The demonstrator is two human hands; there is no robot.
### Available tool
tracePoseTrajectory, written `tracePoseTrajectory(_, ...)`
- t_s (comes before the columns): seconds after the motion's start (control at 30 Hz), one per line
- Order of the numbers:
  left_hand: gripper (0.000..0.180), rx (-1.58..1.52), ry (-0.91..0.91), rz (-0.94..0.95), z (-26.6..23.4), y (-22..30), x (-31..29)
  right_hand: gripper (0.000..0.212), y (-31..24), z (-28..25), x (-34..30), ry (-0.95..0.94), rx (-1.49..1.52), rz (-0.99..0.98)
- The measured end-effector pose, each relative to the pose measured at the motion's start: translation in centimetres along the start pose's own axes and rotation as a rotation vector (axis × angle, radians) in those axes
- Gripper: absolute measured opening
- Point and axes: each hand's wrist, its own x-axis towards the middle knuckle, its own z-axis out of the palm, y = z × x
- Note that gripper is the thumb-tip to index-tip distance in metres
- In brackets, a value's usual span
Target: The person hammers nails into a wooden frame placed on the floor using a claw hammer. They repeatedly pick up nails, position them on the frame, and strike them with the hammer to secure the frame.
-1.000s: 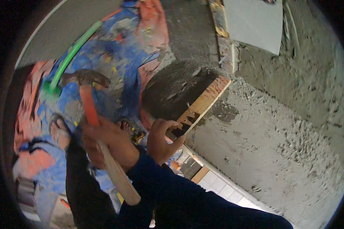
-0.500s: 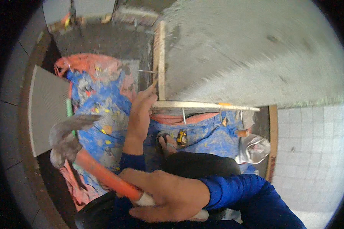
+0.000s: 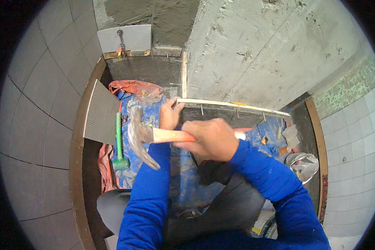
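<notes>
The biggest thing is a grey cement slab (image 3: 254, 54), rough and dotted with little pits. On the left is a wall of big dark tiles (image 3: 33, 112); on the right is a wall of small white tiles (image 3: 350, 137). Below the slab lies a crumpled blue sheet (image 3: 274, 127) with dirt on it. A flat tile (image 3: 102, 114) with thin ridges leans at the left.

A long, thin wood strip (image 3: 221, 103) runs along the slab's near edge. A short strip (image 3: 184, 77) meets it at the corner, by the left hand (image 3: 169, 114). The left fingers are close together and touch the end of the long strip; I cannot tell if they grip it. The right hand (image 3: 212, 137) has its fingers wrapped around the hammer (image 3: 162, 135), which is in front of the left arm. Its head is curved, grey metal, a bit blurry, and its handle is orange. A green mallet (image 3: 119, 143) lies near the ridged tile. A shiny, crinkled bag (image 3: 303, 163) sits at the right. Thin nails (image 3: 202, 109) poke out of the long strip.

Red marks (image 3: 324, 187) on the wood by the white tiles are too small to read.

Half a second ago the hammer was lower and farther from the long strip. The left hand is at the same corner as then.
</notes>
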Motion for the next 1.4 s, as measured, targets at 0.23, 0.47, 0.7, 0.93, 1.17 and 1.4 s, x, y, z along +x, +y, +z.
tracePoseTrajectory(0.23,0.023,-0.039,-0.002,0.014,-0.7,-0.6,1.3,0.025,5.7,-0.6,-4.7,-0.119,-0.165,0.094)
tracePoseTrajectory(0.47,0.028,-0.051,0.018,0.081,-0.4,-0.7,0.7,0.029,8.1,-1.6,-4.0,-0.341,-0.356,0.303)
tracePoseTrajectory(0.7,0.031,-0.372,-0.179,-0.375,0.5,-0.9,4.4,0.031,9.1,-2.0,-4.1,-0.426,-0.369,0.411)
tracePoseTrajectory(0.93,0.034,-0.165,-0.045,-0.145,1.2,-0.8,4.4,0.029,8.8,-3.2,-4.6,-0.380,-0.095,0.464)
tracePoseTrajectory(1.17,0.037,-0.992,-0.061,-0.461,1.0,-0.8,1.9,0.031,6.0,-0.1,-3.6,0.064,0.734,0.743)
tracePoseTrajectory(1.4,0.023,-1.255,-0.010,-0.645,2.9,-2.4,2.8,0.038,4.3,6.4,-0.8,0.303,0.612,0.728)
